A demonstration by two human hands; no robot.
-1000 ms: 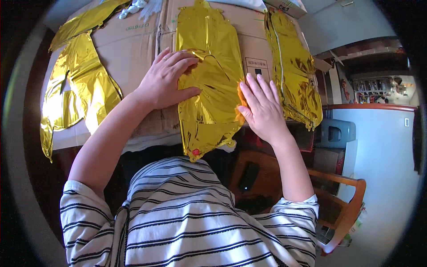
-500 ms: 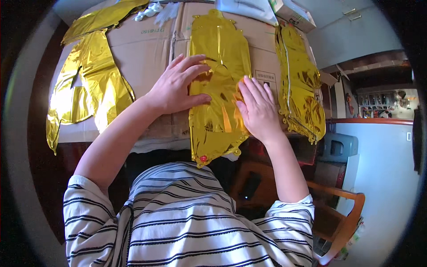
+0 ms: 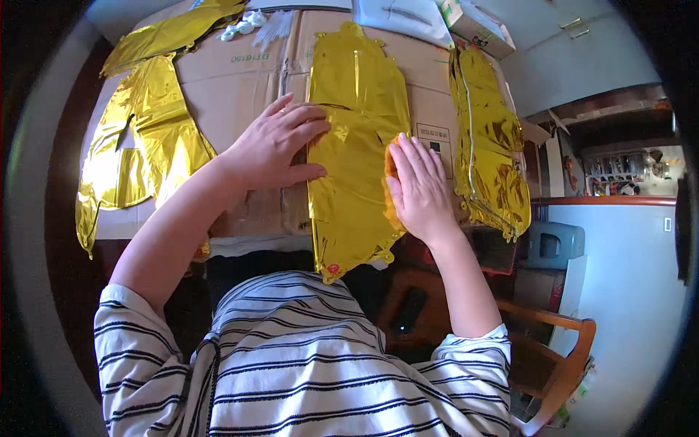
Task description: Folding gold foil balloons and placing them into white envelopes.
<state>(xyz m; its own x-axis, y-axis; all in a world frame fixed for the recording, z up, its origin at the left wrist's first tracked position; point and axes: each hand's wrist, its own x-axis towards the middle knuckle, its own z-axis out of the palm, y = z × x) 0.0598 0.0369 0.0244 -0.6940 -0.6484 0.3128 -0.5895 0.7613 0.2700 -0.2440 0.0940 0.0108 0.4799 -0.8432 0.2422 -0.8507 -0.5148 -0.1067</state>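
A flat, uninflated gold foil balloon (image 3: 357, 167) lies lengthwise in front of me on the cardboard. Its near end hangs past the cardboard's front edge and carries a small red spot. My left hand (image 3: 280, 149) is at the balloon's left edge, fingers spread and tips touching the foil. Along the right edge my right hand (image 3: 422, 189) lies flat with its fingers stretched out. Orange colour shows on the foil beside that hand; whether it is a reflection I cannot tell. Neither hand grips anything.
More flat gold foil balloons lie around: one at the left (image 3: 160, 109), another at the right (image 3: 488, 146) with a pale strip along it. Clear plastic packaging (image 3: 404, 22) and a small box (image 3: 477, 28) sit at the back. A wooden chair (image 3: 582, 342) stands at the lower right.
The foil between my hands looks smoother, with fewer creases. My left hand has shifted left toward the balloon's edge; my right hand has come slightly nearer to me.
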